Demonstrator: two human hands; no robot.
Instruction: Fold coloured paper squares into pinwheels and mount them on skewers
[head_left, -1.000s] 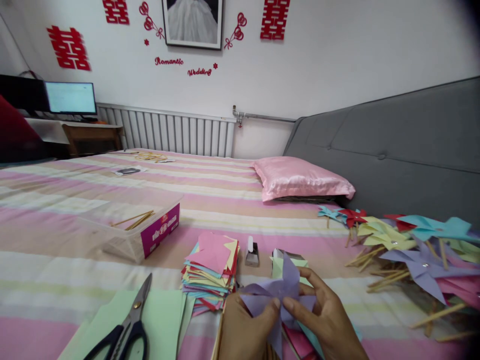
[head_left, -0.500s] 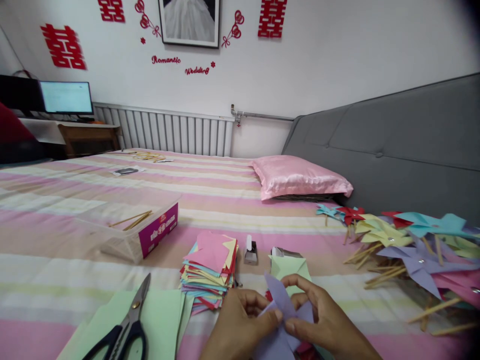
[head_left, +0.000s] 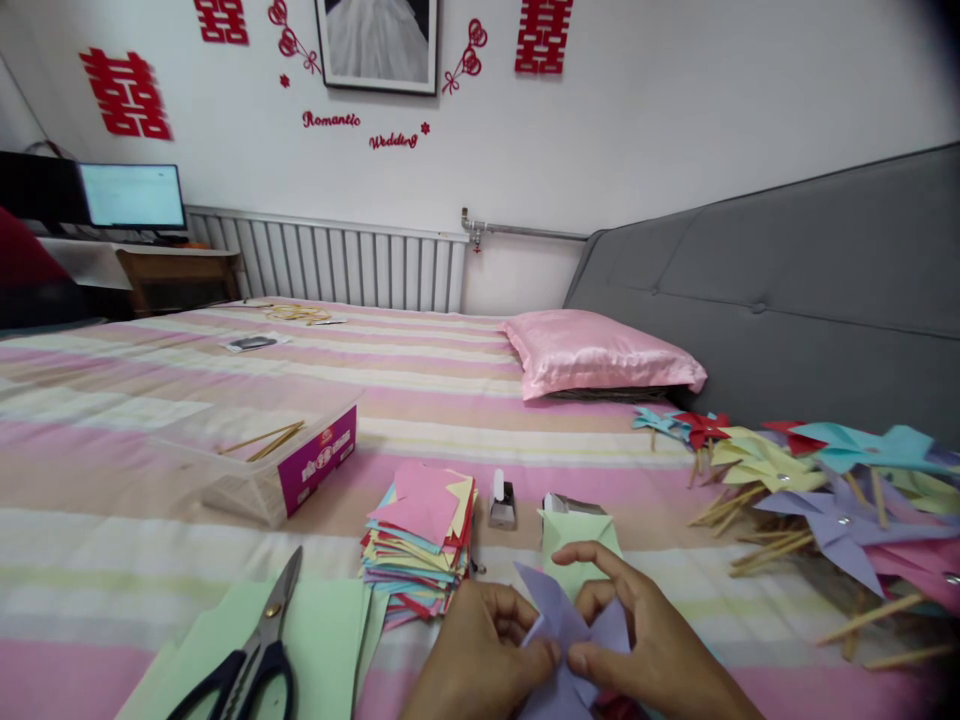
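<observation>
A purple paper pinwheel (head_left: 559, 610) with folded blades is between my two hands, low in the head view. My left hand (head_left: 487, 650) pinches it from the left, thumb near its centre. From the right my right hand (head_left: 637, 635) grips it with the thumb at the centre; its index finger is lifted above the paper. Just beyond lies a light green cut paper (head_left: 581, 535). A stack of coloured cut papers (head_left: 420, 540) stands left of my hands. Red paper shows partly under the pinwheel, mostly hidden.
Scissors (head_left: 266, 640) rest on green sheets (head_left: 322, 630) at front left. Behind is a clear plastic box (head_left: 247, 490) with wooden sticks. A small open box (head_left: 501, 502) stands mid-bed. Finished pinwheels (head_left: 840, 520) are heaped on the right, near a pink pillow (head_left: 600, 350).
The upper blade of the purple pinwheel has dropped and tilted left. My right index finger has come off that blade. Both hands stay in nearly the same place.
</observation>
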